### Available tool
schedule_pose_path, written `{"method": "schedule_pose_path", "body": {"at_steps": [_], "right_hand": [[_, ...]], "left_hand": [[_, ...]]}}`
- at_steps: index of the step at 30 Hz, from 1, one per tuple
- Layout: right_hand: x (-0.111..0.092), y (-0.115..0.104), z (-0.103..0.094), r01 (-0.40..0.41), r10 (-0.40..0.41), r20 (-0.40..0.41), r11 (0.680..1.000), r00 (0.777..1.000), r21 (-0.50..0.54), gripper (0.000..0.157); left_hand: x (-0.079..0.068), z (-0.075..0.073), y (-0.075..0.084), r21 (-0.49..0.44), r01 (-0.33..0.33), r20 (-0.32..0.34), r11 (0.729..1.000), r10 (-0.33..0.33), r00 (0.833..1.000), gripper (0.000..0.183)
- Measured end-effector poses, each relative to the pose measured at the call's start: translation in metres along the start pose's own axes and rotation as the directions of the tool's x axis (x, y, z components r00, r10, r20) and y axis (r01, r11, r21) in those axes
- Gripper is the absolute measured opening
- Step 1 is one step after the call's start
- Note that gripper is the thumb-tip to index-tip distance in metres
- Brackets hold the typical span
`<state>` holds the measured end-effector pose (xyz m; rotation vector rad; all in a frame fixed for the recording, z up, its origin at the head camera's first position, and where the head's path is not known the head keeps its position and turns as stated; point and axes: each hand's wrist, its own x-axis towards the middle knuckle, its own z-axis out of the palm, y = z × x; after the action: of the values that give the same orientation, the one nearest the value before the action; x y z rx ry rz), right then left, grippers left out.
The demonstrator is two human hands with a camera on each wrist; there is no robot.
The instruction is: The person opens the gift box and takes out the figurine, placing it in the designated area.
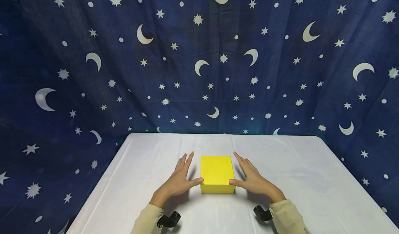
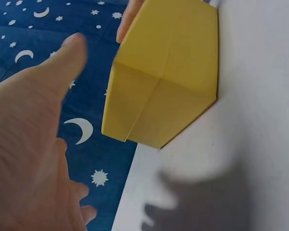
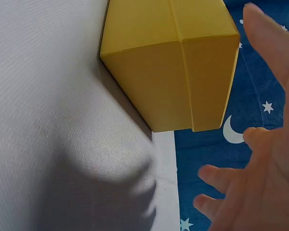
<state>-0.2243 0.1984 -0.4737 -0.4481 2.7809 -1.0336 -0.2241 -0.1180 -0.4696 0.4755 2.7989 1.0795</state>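
Note:
A yellow lidded box (image 1: 216, 171) sits on the white table with its lid on, a seam running round its sides in both wrist views. To its left is my left hand (image 1: 178, 182), fingers straight and spread, thumb pointing toward the near left corner. My right hand (image 1: 256, 181) mirrors it on the other side, its thumb tip overlapping the near right corner in the head view. Both wrist views show a gap between each thumb and the box (image 2: 159, 72). Neither hand holds anything.
A white cloth (image 1: 311, 192) covers the table, and the hands cast shadows on it. Behind and at both sides hangs a dark blue curtain (image 1: 187, 74) with moons and stars. Black wrist cameras (image 1: 169, 219) sit below the hands, by the beige sleeves (image 1: 288, 216).

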Motion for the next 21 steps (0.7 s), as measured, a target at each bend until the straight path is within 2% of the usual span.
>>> {"method": "schedule_pose_path", "body": {"at_steps": [6,10,15,18,21], "right_hand": [[0.002,0.004,0.002,0.030,-0.037,0.080,0.995,0.996,0.092,0.117],[0.004,0.006,0.004,0.071,-0.094,0.123,0.982,0.988,0.178,0.123],[0.005,0.009,0.004,0.068,-0.104,0.151,0.972,0.983,0.223,0.127],[0.005,0.008,0.003,0.053,-0.091,0.159,0.972,0.983,0.231,0.127],[0.005,0.007,0.002,0.042,-0.083,0.167,0.970,0.982,0.239,0.126]], "left_hand": [[0.005,0.004,-0.001,-0.127,-0.046,0.107,0.991,0.060,0.992,0.121],[0.007,0.007,-0.003,-0.201,-0.052,0.148,0.978,0.082,0.986,0.126],[0.008,0.010,-0.005,-0.208,-0.033,0.176,0.978,0.070,0.982,0.126],[0.008,0.011,-0.006,-0.207,-0.046,0.186,0.977,0.086,0.979,0.123],[0.009,0.011,-0.007,-0.247,-0.063,0.199,0.967,0.114,0.973,0.119]]}}
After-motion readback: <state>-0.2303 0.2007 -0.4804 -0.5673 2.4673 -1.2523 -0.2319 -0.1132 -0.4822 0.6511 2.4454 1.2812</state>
